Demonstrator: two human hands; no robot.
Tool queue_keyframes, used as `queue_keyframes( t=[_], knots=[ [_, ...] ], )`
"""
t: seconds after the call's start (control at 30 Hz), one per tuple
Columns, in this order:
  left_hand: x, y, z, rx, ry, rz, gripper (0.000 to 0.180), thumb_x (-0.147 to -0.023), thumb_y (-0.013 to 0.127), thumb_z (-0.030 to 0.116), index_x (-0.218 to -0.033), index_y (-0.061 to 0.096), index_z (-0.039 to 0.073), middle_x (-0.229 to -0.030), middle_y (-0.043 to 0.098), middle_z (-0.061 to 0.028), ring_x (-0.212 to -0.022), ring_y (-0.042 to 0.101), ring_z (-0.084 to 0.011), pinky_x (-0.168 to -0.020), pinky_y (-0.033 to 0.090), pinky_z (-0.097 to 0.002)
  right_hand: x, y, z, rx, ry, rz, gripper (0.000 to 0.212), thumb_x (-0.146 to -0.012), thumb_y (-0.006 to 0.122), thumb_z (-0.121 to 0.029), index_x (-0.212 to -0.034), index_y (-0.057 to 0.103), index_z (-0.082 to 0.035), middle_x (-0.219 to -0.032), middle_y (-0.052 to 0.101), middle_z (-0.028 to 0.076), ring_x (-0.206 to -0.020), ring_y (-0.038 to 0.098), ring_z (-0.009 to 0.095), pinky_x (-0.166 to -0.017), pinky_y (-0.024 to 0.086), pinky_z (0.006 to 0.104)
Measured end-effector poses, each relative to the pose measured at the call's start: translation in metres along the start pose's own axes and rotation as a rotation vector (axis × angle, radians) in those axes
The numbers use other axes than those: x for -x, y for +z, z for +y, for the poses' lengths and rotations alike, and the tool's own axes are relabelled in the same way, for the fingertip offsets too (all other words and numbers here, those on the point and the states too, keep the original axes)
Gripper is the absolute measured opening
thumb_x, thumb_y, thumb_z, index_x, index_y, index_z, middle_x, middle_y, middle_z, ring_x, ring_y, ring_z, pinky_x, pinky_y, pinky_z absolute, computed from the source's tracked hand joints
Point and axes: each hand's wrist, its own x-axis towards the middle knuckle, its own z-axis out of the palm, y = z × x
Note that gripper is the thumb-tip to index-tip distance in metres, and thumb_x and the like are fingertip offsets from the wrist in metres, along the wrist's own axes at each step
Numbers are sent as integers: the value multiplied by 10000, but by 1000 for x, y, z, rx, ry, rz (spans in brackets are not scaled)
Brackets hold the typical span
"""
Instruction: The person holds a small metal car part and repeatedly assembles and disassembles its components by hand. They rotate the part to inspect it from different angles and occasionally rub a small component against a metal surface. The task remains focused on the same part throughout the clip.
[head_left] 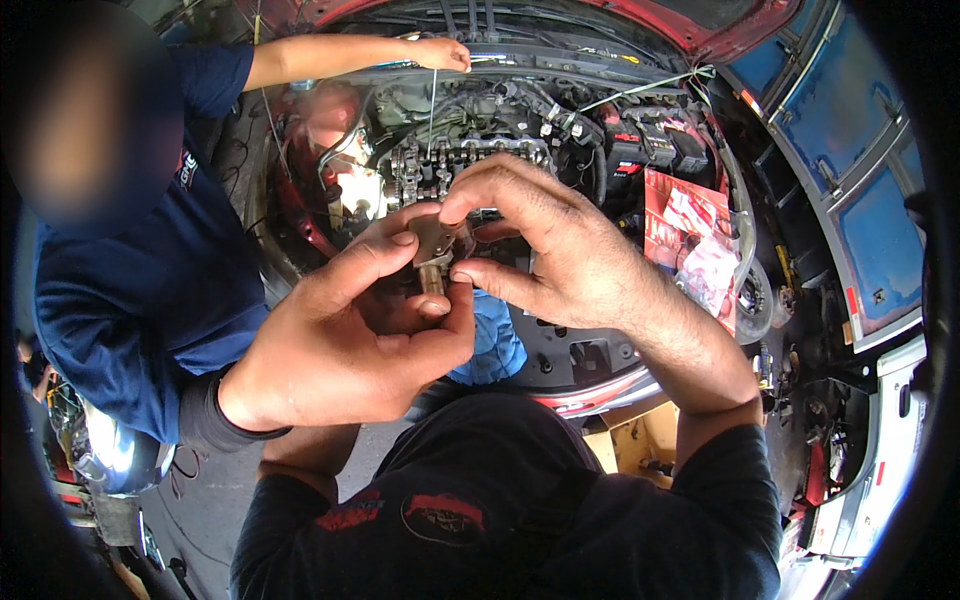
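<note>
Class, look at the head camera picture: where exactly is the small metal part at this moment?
The small metal part sits at the picture's centre, pinched between the left hand and right hand, in front of the open engine bay.

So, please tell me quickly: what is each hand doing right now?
Left hand: closed around a small metal part.
Right hand: fingertips pinching the same small metal part.
</note>
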Motion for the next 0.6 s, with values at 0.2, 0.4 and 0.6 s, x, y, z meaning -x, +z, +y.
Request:
queue_keyframes(
  t=[0.2,0.4,0.6],
  knots=[
    [2,2,4,-236,31,-63,188,-884,626,64,-1061,578,23,-1073,588,-55,-998,567,-111,-848,482,-210,-1,1,5,25,-25,-10,377,-797,744,-44,-1144,598,-49,-1131,568,129,-1085,598,270,-912,515,366],
    [13,5,6,-123,32,-46,229,-828,700,89,-1024,604,20,-1010,582,-23,-919,560,-90,-792,487,-213,-11,16,3,39,-56,101,499,-792,722,-35,-1263,558,-47,-1225,545,174,-1126,592,329,-923,522,390],
    [22,11,12,243,-359,-58,343,-717,787,116,-1004,623,22,-944,597,1,-840,559,-100,-751,470,-195,-40,22,10,111,-180,78,479,-800,717,-64,-1264,598,-49,-1201,611,159,-1122,616,314,-947,523,389]
  ],
)
